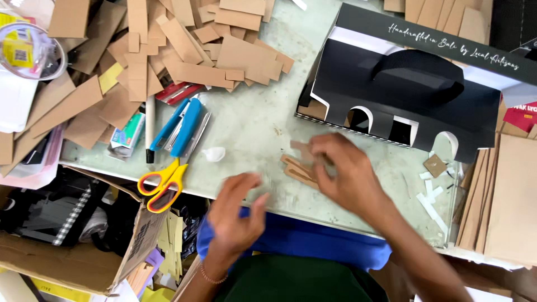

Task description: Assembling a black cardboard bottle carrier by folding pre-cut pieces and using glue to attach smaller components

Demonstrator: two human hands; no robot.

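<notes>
My right hand [344,170] rests on several small brown cardboard strips [296,168] on the pale green table [251,120], with its fingers curled over them. My left hand [235,212] hovers at the table's near edge, blurred, fingers apart and holding nothing. Behind the strips stands a black cardboard box with a handle and arched cut-outs [414,92].
A heap of brown cardboard pieces [184,50] covers the back left. A blue stapler [182,126], yellow-handled scissors [162,182] and a white glue blob [214,154] lie at the left. An open carton [67,257] stands below the table. Stacked cardboard sheets [503,196] are on the right.
</notes>
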